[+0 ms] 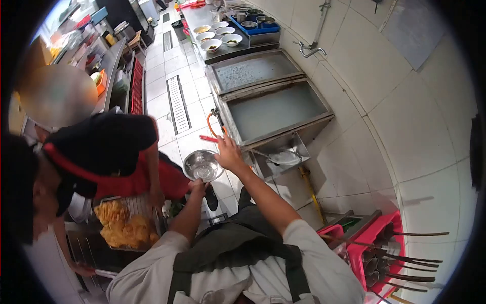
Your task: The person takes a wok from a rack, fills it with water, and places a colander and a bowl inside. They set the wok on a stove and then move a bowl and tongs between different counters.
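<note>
A round metal bowl [203, 165] is in front of my body, above the tiled floor. My left hand [198, 186] is closed on its near rim. My right hand [229, 153] is at the bowl's right side, with its fingers closed round a red-handled item [208, 138] that points left. What the far end of that item is cannot be made out. Ahead and to the right of my hands lies a large rectangular vat [276, 111] of cloudy liquid, with a second vat [255, 70] behind it.
Co-workers in dark clothes [101, 147] stand close on the left beside a rack of golden fried food [126, 225]. Several white bowls [210, 45] stand on the far counter. A metal side tray [283, 156] hangs on the vat. Long-handled tools fill a red bin [364, 253] at right.
</note>
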A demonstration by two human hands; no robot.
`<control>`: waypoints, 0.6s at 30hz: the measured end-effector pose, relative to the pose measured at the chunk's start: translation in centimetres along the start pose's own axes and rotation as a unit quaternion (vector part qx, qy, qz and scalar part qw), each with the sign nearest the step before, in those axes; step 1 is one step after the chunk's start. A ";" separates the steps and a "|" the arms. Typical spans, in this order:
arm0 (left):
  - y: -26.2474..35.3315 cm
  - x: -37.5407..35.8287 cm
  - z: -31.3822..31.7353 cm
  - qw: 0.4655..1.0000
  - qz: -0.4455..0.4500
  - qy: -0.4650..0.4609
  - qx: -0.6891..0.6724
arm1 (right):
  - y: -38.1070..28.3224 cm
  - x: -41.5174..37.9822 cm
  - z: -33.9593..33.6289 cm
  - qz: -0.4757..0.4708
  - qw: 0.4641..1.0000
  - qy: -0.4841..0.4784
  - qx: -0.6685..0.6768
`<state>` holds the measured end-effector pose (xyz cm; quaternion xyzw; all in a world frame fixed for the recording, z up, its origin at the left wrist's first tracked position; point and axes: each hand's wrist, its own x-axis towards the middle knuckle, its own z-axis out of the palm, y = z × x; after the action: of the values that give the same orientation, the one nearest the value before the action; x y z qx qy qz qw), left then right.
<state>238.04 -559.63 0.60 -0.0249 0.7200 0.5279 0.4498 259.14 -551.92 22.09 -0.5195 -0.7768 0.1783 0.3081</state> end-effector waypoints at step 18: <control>17.0 14.7 7.1 0.994 -0.040 0.101 0.028 | 33.2 1.2 -26.9 0.151 0.688 0.266 0.658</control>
<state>225.03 -540.14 2.99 -0.0942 0.7749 0.4836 0.3958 299.79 -538.84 22.71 -0.3195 -0.2566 0.5418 0.7339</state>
